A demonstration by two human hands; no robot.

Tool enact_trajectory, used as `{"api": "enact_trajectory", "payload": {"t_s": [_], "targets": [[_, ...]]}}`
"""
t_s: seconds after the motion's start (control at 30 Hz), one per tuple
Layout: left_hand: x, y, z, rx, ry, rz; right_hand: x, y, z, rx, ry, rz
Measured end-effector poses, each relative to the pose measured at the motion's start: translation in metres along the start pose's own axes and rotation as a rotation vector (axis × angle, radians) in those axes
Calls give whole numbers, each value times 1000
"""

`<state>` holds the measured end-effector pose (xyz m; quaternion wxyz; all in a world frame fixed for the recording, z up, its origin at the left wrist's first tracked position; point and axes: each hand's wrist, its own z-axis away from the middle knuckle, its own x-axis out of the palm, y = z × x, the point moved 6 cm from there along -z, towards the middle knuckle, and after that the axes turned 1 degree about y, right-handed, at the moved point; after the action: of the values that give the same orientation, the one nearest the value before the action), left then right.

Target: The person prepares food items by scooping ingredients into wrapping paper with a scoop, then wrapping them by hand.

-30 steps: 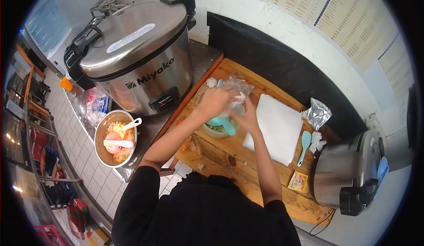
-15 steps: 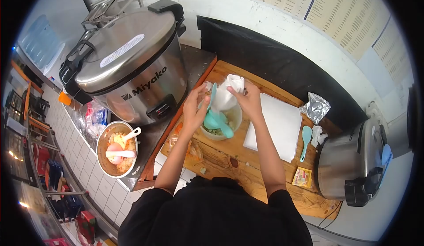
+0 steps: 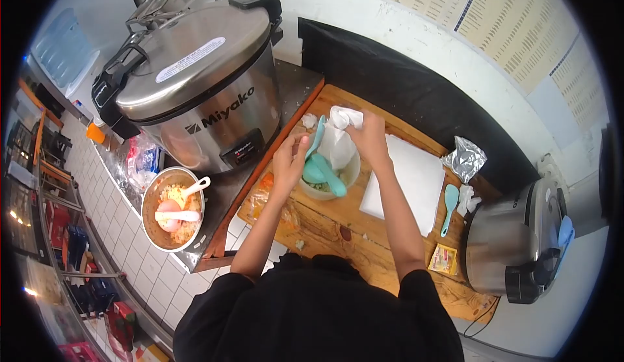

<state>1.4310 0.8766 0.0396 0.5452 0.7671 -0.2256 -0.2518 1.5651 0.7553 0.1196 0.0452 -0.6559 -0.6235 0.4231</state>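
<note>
Over a pale bowl [image 3: 351, 180] on the wooden table, my right hand [image 3: 369, 137] pinches a crumpled white plastic bag [image 3: 338, 144], its thin lower part hanging down into the bowl. My left hand [image 3: 288, 165] is at the bowl's left side, thumb and fingers apart, with nothing seen in it. Close to its fingertips rises the handle of a light-blue spoon [image 3: 316, 137]. A teal rounded scoop [image 3: 328, 174] lies in the bowl, above green bits that are partly hidden.
A large steel Miyako rice cooker [image 3: 214, 102] stands left, beside a pot [image 3: 146, 222] of orange rice with ladles. White paper sheets [image 3: 404, 189], a teal rice paddle [image 3: 450, 209], crumpled foil [image 3: 465, 159], a yellow sachet [image 3: 444, 259] and another cooker [image 3: 500, 245] are on the right.
My left hand has moved slightly down and away from the white bag. My right hand has turned and shifted a little to the right and up, with the bag still in its fingers.
</note>
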Motion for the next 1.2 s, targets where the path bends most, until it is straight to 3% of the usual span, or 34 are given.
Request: {"api": "enact_trajectory", "payload": {"t_s": [0.17, 0.23, 0.27, 0.33, 0.47, 0.53, 0.6, 0.63, 0.67, 0.7, 0.73, 0.77, 0.8, 0.83, 0.9, 0.97, 1.03, 1.1, 1.17, 1.2], "targets": [[8, 8, 0, 57, -44, -32, -18, -19, -9, -40, 29, 3], [8, 8, 1, 39, -46, -6, -16, -11, -17, 137, -89, 119], [6, 10, 0, 47, -51, -8, -22, -4, -22, 46, 25, 27], [0, 13, 3, 74, 2, -35, -45, 2, -31, 115, 183, -80], [-12, -16, 9, 7, 38, -29, -71, 42, -41, 418, 274, -263], [-17, -35, 18, 22, 79, -76, -63, 79, -47, 516, 414, -570], [-17, -50, 32, -74, 62, -155, -35, 113, -55, 600, 421, -915], [-15, -58, 38, -83, 96, -217, -12, 120, -57, 700, 198, -1025], [-12, -66, 43, -86, 122, -279, 8, 127, -56, 647, -129, -894], [-6, -82, 48, -206, 56, -214, 27, 137, -46, 713, -201, -571], [-2, -91, 50, -194, 27, -213, 36, 138, -37, 727, -386, -402], [6, -106, 54, -269, -69, -65, 42, 142, -26, 641, -439, -154], [15, -114, 57, -351, -155, 84, 41, 133, -13, 590, -542, -171], [20, -99, 64, -558, -191, 205, 43, 124, 4, 533, -655, -188], [25, -101, 69, -564, -166, 193, 51, 133, 42, 358, -473, -119], [25, -105, 76, -523, -185, 235, 37, 99, 72, 441, -604, -68], [32, -113, 88, -548, -210, 171, 25, 51, 110, 221, -513, 101], [44, -120, 108, -588, -241, 98, 27, 25, 135, 234, -596, 213], [55, -104, 108, -215, -102, 52, 34, 26, 146, 268, -645, 399], [61, -100, 107, -219, -92, 40, 36, 29, 143, 263, -653, 385]]}}
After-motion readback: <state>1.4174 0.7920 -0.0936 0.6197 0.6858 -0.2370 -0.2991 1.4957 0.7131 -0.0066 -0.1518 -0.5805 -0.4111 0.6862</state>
